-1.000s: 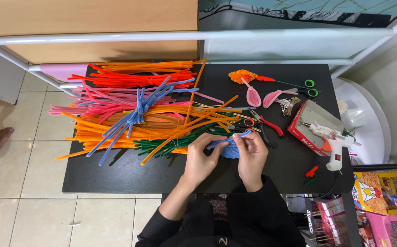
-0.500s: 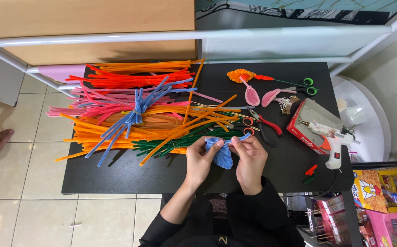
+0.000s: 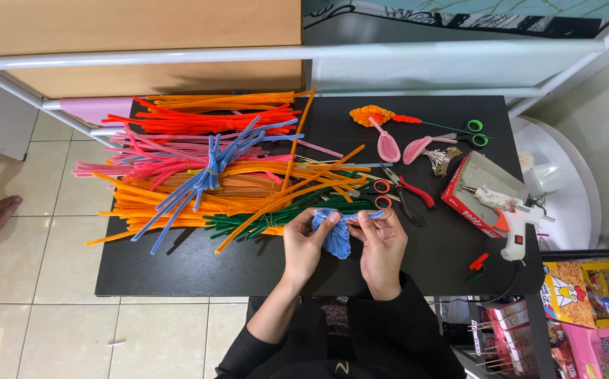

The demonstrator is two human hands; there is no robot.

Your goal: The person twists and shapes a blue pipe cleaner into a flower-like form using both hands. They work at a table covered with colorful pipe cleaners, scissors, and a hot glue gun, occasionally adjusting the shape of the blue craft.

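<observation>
On the black worktop (image 3: 178,267) above pale floor tiles (image 3: 31,330), both hands' fingers (image 3: 325,226) pinch a fuzzy light-blue pipe-cleaner petal shape (image 3: 336,238).

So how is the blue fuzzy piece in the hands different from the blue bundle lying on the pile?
The blue piece is bent into short loops, while the blue bundle is long straight stems tied in the middle. The piece is pinched between the left hand and right hand; the bundle rests untouched on the orange stems. The piece is far smaller. Both are the same fuzzy blue wire.
</observation>
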